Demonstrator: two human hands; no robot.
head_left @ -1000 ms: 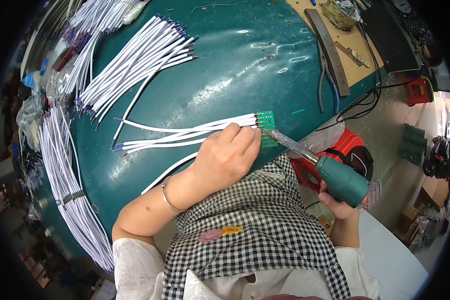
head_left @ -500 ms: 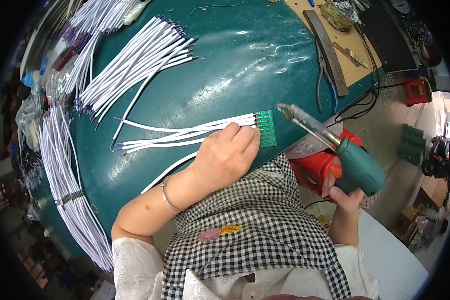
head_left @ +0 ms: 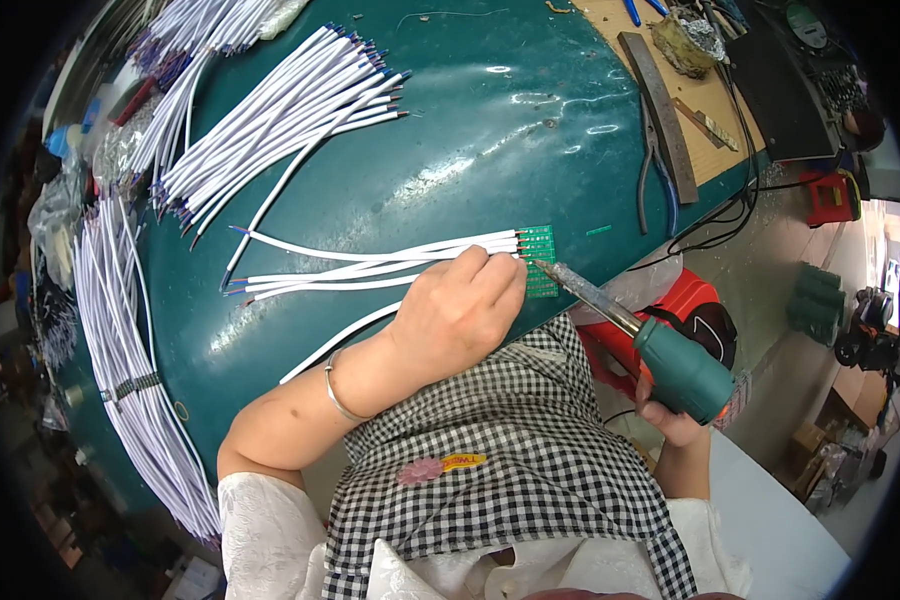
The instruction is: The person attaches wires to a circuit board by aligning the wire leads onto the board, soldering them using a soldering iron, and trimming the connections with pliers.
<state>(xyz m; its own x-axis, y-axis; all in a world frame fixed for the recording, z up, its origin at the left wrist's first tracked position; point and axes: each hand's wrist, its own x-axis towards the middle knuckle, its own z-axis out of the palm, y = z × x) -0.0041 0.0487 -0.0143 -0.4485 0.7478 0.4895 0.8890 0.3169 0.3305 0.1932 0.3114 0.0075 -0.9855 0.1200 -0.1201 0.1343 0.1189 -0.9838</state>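
Note:
My left hand [head_left: 462, 308] is closed in a pinch on a white cable [head_left: 355, 330], its end held at the edge of a green circuit board [head_left: 540, 285]. Several other white cables [head_left: 370, 256] run from the same edge to the left, their stripped ends lying on the board. My right hand [head_left: 673, 420] grips a green-handled soldering gun [head_left: 682, 368] from below. The gun's dark tip points left and reaches the board beside my left fingertips; whether it touches a joint is too small to tell.
A large pile of white cables [head_left: 290, 125] lies at the far left, with a tied bundle [head_left: 130, 330] nearer. Pliers [head_left: 656, 165] and a metal bar [head_left: 658, 115] lie at the right. A small green strip [head_left: 598, 230] is beside the board. Red container [head_left: 610, 345] below the table edge.
My right hand has brought the soldering gun left and down, so its tip moved from beyond the board's right side onto the board. My left hand stays nearly in place.

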